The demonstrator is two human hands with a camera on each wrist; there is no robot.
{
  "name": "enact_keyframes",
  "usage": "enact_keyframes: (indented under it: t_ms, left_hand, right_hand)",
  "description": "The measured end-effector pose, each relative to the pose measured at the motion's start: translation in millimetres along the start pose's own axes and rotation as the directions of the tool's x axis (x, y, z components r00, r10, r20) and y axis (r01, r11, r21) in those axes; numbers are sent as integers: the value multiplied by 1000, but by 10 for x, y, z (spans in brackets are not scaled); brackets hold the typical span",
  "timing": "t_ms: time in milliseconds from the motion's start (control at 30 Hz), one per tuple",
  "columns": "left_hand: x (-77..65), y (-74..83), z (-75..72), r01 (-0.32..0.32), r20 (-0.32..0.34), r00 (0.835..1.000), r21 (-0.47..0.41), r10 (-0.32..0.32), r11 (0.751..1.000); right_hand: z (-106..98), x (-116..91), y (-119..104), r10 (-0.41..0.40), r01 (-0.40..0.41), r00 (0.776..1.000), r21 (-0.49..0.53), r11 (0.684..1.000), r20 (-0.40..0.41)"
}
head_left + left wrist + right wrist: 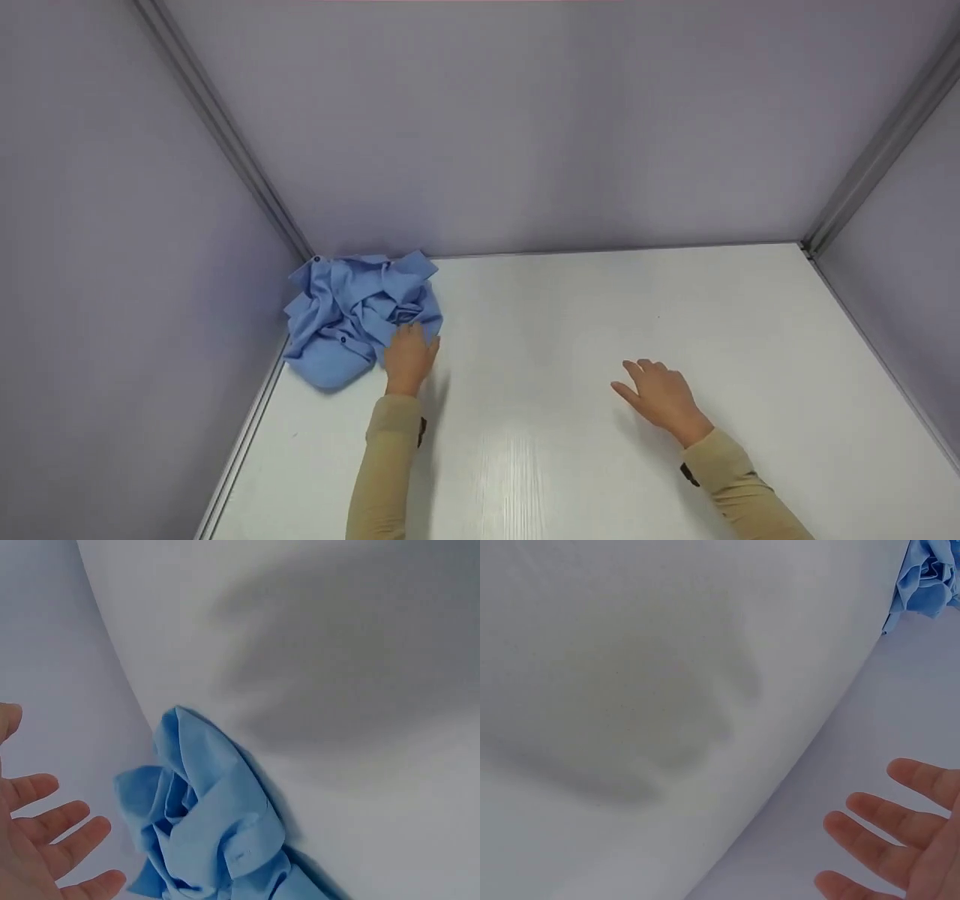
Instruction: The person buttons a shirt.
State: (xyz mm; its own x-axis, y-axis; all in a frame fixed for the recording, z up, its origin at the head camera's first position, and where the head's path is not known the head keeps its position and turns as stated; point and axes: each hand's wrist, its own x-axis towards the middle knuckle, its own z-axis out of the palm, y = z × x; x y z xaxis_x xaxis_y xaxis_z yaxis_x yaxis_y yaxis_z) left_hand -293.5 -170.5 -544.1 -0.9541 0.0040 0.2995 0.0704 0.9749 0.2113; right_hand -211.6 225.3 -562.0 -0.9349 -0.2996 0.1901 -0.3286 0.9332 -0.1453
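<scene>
A crumpled light-blue shirt (330,360) with small dark buttons lies in a heap at the table's far left corner. My left hand (407,358) hovers at the heap's near right edge and overlaps it in the head view. In the left wrist view the left hand's fingers (79,840) are spread and apart from the blue cloth (225,817), gripping nothing. Over the table's right half is my right hand (660,394), thumb apart from the fingers and nothing held. The right wrist view shows its fingers (877,840) extended, with the shirt (928,585) far off at the upper corner.
The white tabletop (540,360) is enclosed by a grey left wall (135,300), a back wall (525,135) and a right wall (907,225). Metal posts stand in both far corners. The shirt lies close against the left and back walls.
</scene>
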Motion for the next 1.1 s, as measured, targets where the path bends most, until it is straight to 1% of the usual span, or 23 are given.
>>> enact_keyframes:
  t_ms: [100,167,233,300,433,567,700,800,867,1000,1033,1100]
  left_hand:
    - [46,-187,-57,105,32,994,-47,-104,993]
    - [62,-314,-73,174,51,984,-71,-170,982]
    - [60,-450,-74,239,63,970,-88,-234,967]
    - [45,-586,-70,306,83,951,-89,-299,948]
    - [0,-827,-48,433,122,899,-92,-422,897]
    - [-37,-995,7,527,140,848,-109,-512,843]
    - [-63,-1081,57,603,181,795,-128,-579,787]
    - [-73,-1103,77,642,219,762,-137,-609,754]
    - [-74,-1108,93,657,239,749,-148,-618,740]
    - [-48,-1125,157,672,270,736,-178,-622,719]
    - [-36,-1130,176,674,277,734,-188,-620,714]
    - [-13,-1138,207,684,294,725,-207,-623,699]
  right_hand:
    - [19,-36,1,5,-5,1000,4,1000,6]
    - [21,-65,5,13,-13,1000,8,1000,7]
    - [25,-97,10,18,-18,1000,7,1000,11]
    - [27,-130,14,22,-22,1000,11,1000,16]
    - [35,-190,33,30,-30,999,25,999,16]
    - [51,-241,61,35,-36,999,18,999,12]
    - [86,-256,81,34,-35,999,19,999,20]
    - [102,-257,89,50,-51,998,37,998,46]
    - [101,-265,94,67,-71,995,45,996,76]
    - [89,-279,104,96,-103,988,54,993,117]
    - [86,-281,106,100,-107,988,54,993,120]
    - [84,-280,112,104,-112,987,53,992,121]
